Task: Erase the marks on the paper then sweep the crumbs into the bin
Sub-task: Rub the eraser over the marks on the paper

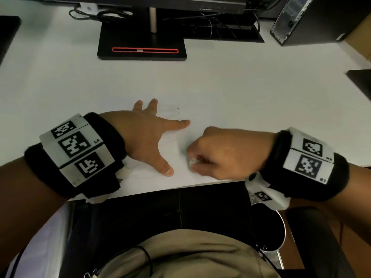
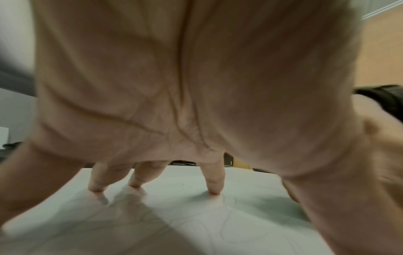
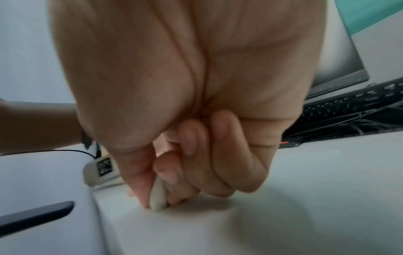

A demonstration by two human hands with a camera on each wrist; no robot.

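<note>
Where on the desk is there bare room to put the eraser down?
Bare desk lies between the monitor base and the two hands, widest toward the right. The near edge is crowded: the left hand presses spread fingers on the paper, and the right hand pinches the eraser against it. Cables clutter the back.
</note>
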